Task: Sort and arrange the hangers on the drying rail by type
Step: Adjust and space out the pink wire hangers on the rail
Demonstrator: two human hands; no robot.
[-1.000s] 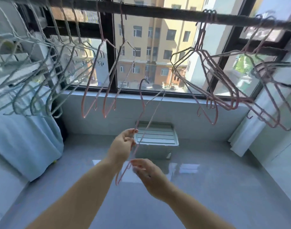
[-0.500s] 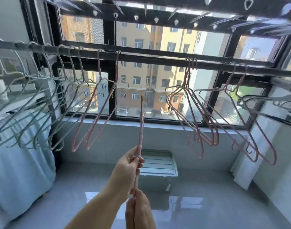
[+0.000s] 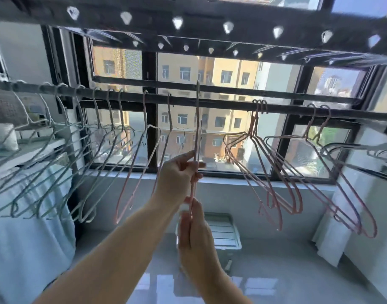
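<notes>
Both hands [image 3: 177, 178] have raised the pink hanger [image 3: 197, 128] to rail [image 3: 221, 104] height.

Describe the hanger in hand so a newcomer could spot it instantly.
Find the dark drying rail across the window. Near its middle a pink hanger stands edge-on between the hung pink hangers. Only it is gripped, left hand above right hand, its hook poking above the rail.

Bright daylight through the window [image 3: 232, 84]; glare on floor [image 3: 297, 270]; blurred, bowed edges
</notes>
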